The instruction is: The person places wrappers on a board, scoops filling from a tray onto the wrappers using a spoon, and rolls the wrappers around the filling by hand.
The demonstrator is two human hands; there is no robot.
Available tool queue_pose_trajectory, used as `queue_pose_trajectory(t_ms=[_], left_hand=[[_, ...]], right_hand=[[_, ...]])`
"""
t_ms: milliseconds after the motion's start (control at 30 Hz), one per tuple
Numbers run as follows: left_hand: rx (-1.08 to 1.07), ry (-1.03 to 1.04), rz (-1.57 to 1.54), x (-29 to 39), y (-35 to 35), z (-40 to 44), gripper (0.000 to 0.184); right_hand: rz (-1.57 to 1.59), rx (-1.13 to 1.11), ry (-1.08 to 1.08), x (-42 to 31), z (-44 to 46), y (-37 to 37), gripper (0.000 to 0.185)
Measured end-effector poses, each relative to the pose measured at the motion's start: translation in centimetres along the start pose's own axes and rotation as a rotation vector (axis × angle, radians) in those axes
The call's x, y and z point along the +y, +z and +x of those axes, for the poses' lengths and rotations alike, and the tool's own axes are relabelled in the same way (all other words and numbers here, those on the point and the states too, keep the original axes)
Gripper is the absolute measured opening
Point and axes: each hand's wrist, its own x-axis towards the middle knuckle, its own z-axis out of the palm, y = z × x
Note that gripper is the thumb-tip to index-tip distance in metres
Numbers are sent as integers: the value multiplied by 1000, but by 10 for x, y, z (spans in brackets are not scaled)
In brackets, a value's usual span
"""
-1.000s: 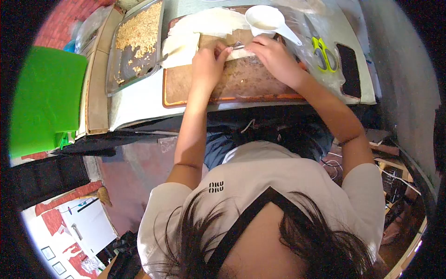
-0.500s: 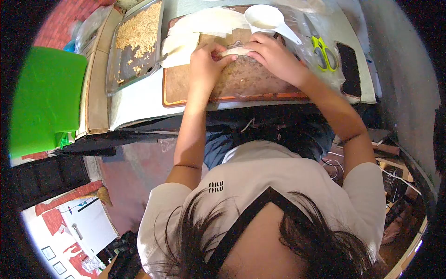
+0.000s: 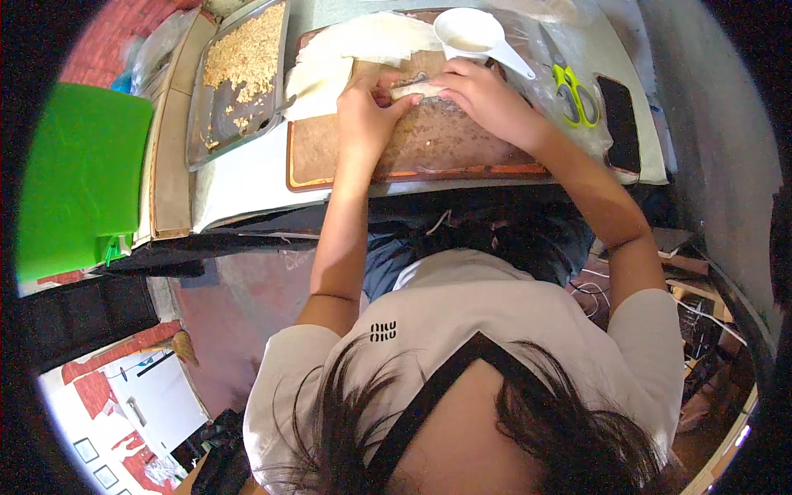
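Observation:
Between my two hands a thin, pale spring roll lies over the brown cutting board. My left hand pinches its left end with thumb and fingers. The fingers of my right hand are closed on its right end. Behind my left hand, a stack of pale wrapper sheets is spread over the board's far left part. A white cup with a handle stands just beyond my right hand, with something pale inside.
A metal tray of crumbly, light-brown filling sits at the left. On the right are yellow-green scissors on clear plastic and a dark phone. A green plastic container stands beyond the table's left side.
Both hands keep their hold on the spring roll and have barely shifted. The fingers move slightly along it; the other things stay where they were.

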Motion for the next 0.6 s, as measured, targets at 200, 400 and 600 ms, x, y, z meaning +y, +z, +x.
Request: queue_pose_trajectory(t_ms=[200, 400, 600], left_hand=[[-74, -46, -30, 0, 0, 4, 51], [-168, 33, -49, 0, -5, 12, 43], [-227, 36, -91, -10, -7, 17, 25]], right_hand=[[36, 9, -15, 3, 0, 1, 20], [38, 41, -36, 4, -2, 3, 21], [-97, 96, -2, 3, -4, 6, 21]])
